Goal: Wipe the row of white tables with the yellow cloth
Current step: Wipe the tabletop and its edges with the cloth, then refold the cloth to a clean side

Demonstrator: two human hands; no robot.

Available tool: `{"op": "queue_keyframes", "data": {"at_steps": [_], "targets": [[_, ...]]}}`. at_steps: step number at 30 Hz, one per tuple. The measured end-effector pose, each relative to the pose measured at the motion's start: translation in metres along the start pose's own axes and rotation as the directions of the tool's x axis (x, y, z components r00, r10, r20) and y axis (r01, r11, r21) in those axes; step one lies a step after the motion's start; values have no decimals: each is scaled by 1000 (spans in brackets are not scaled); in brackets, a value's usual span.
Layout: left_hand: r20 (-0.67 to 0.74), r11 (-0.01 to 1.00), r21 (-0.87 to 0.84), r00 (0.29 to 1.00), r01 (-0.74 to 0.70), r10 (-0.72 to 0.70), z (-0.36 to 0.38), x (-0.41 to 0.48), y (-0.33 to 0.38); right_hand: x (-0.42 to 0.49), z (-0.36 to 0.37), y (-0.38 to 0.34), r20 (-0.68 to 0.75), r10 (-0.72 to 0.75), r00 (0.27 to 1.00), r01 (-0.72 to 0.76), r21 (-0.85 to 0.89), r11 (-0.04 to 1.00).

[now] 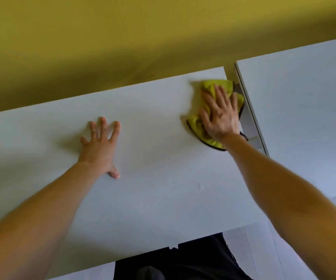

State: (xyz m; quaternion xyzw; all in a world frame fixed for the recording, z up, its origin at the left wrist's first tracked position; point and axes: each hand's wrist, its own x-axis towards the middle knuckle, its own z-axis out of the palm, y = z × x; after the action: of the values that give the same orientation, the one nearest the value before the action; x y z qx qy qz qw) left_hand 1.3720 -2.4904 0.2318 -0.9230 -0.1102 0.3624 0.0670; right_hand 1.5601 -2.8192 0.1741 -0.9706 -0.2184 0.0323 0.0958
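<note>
A white table (153,199) fills the middle of the head view. The yellow cloth (209,87), crumpled and edged in dark trim, lies at the table's far right corner and partly overhangs its right edge. My right hand (219,116) presses flat on the cloth with its fingers spread. My left hand (100,146) rests flat on the bare tabletop to the left, fingers straight and spread, holding nothing. A second white table (304,118) stands to the right, apart from the first by a narrow gap.
A yellow wall (102,47) runs behind both tables. The gap (249,122) between the tables shows a grey frame. Pale floor (264,249) and my dark trousers (183,263) lie below the table's near edge.
</note>
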Motion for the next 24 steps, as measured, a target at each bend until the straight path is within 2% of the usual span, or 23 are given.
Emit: {"op": "queue_keyframes", "data": {"at_steps": [2,3,4,6,8,9,10,13,15,17,18,20,22,24], "targets": [[1,1000,8,1000,1,-1,-1,0,0,-5,3,-19,-22,138,990,-138,27,990],[7,1000,9,1000,4,-4,-1,0,0,-18,8,-43,-42,167,985,-165,40,985],[8,1000,8,1000,10,-10,-1,-1,1,-37,15,-72,-53,131,990,-128,56,990],[1,1000,-1,1000,11,-11,-2,0,0,-82,32,-129,13,-151,988,149,95,984],[4,1000,-19,1000,3,-3,0,0,-1,-112,41,-154,137,-471,872,460,105,882],[2,1000,-24,1000,4,-4,1,1,-1,-110,43,-148,156,-564,811,554,107,826],[1,1000,-26,1000,9,-9,2,1,-1,-103,42,-135,154,-599,785,591,102,800],[3,1000,-20,1000,23,-23,4,3,0,-81,27,-81,143,-520,842,519,47,854],[1,999,-29,1000,23,-23,4,3,0,-73,8,-57,199,-506,839,521,-28,853],[-11,998,-57,1000,22,-23,4,2,-1,-75,-7,-63,210,-484,850,505,-62,861],[-24,997,-67,999,27,-28,5,1,-2,-78,-12,-72,186,-426,886,440,-40,897],[-60,997,-70,998,21,-25,5,-4,0,-91,-17,-84,114,-208,971,199,86,976],[-116,999,-40,993,4,-8,5,-12,4,-102,-16,-87,77,19,997,-41,298,954],[-193,1000,-13,981,-23,20,4,-22,12,-95,-18,-79,55,127,990,-138,423,895]]}}
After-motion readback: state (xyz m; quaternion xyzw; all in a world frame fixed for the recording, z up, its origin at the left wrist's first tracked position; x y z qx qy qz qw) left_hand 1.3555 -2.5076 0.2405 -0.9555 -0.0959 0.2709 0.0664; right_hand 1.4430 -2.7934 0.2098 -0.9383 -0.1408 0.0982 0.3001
